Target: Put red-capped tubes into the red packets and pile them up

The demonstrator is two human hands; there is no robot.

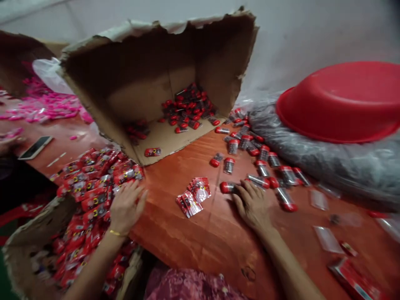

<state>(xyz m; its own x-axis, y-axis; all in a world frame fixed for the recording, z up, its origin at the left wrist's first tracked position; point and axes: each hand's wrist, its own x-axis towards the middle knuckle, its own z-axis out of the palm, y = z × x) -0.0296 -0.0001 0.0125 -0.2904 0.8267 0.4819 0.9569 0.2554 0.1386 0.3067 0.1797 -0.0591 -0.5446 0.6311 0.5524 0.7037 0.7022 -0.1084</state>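
My left hand point(126, 206) lies at the edge of a heap of red wrapped packets point(93, 202), thumb and fingers apart, with nothing visible in it. On the table, my right hand point(252, 204) has its fingers over one end of a small clear tube with a red cap point(228, 187); that end is hidden beneath them. More red-capped tubes point(229, 165) with dark contents lie scattered past this hand. Between my hands sits a small fanned stack of red printed sachets point(190, 202).
A cardboard box point(156, 75) on its side holds more tubes. Below left, another cardboard box point(21, 246) contains packets. A red basin point(340, 100) rests upside down on a bulky grey plastic bag point(318, 156). At left are a phone point(36, 148), pink items point(46, 108) and a person's dark sleeve point(21, 179).
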